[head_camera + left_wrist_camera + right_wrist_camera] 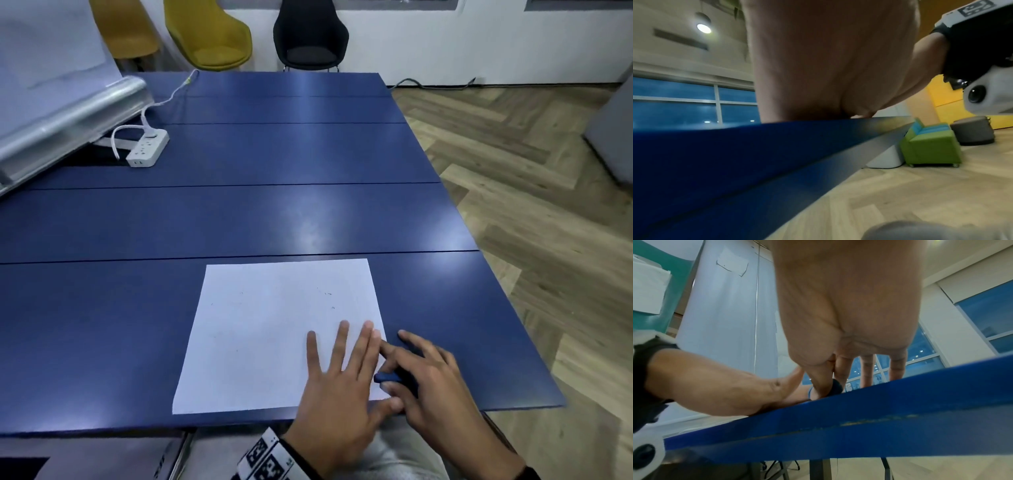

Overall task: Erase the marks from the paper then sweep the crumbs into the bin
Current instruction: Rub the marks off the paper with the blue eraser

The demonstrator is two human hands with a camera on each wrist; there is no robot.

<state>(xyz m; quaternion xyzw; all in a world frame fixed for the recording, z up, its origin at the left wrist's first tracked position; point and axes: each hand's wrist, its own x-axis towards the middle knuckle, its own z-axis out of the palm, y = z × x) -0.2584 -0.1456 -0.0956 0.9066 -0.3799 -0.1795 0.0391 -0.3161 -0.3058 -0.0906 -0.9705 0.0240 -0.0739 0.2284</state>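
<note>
A white sheet of paper [274, 329] lies on the blue table [274, 212] near its front edge. A few faint pencil specks [328, 293] show on its upper right part. My left hand [337, 370] lies flat on the sheet's lower right corner, fingers straight and spread. My right hand [421, 373] sits just beside it at the paper's right edge and pinches a small dark blue eraser [388, 377] between thumb and forefinger. In the right wrist view the eraser [836, 388] touches the table top under the thumb, beside the left hand [725, 391].
A white power strip [148, 148] with its cable lies at the far left of the table, next to a leaning board with a metal frame [68, 102]. Yellow chairs [209, 34] and a black chair [310, 34] stand beyond. The table's right edge [513, 325] drops to wooden floor.
</note>
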